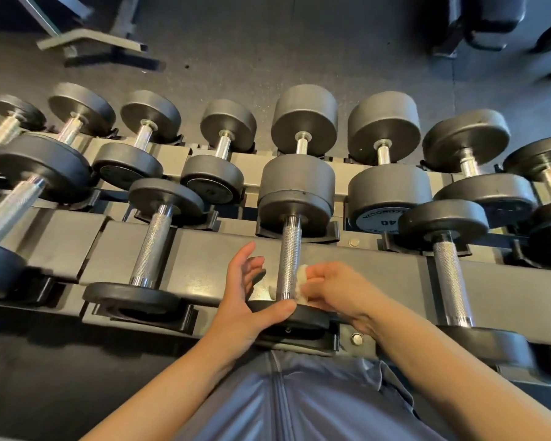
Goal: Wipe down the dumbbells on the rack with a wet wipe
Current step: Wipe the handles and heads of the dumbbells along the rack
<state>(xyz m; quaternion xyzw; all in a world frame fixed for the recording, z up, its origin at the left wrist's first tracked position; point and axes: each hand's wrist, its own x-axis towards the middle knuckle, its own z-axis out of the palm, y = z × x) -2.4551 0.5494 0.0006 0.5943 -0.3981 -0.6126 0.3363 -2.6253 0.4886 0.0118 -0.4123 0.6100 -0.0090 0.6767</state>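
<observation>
A dumbbell with a knurled steel handle (289, 249) and black heads lies on the near tier of the grey rack (204, 256), right in front of me. My right hand (337, 289) pinches a crumpled white wet wipe (301, 281) against the right side of that handle, low down. My left hand (248, 297) sits just left of the handle with fingers spread and relaxed, its thumb lying along the near black head (309, 316). Part of the wipe is hidden behind the handle and my fingers.
Several more black dumbbells fill both tiers, the nearest being one to the left (151, 249) and one to the right (449, 275). A "40" label (384, 222) shows on a back-tier head. Beyond the rack lie dark rubber floor and bench frames (93, 43).
</observation>
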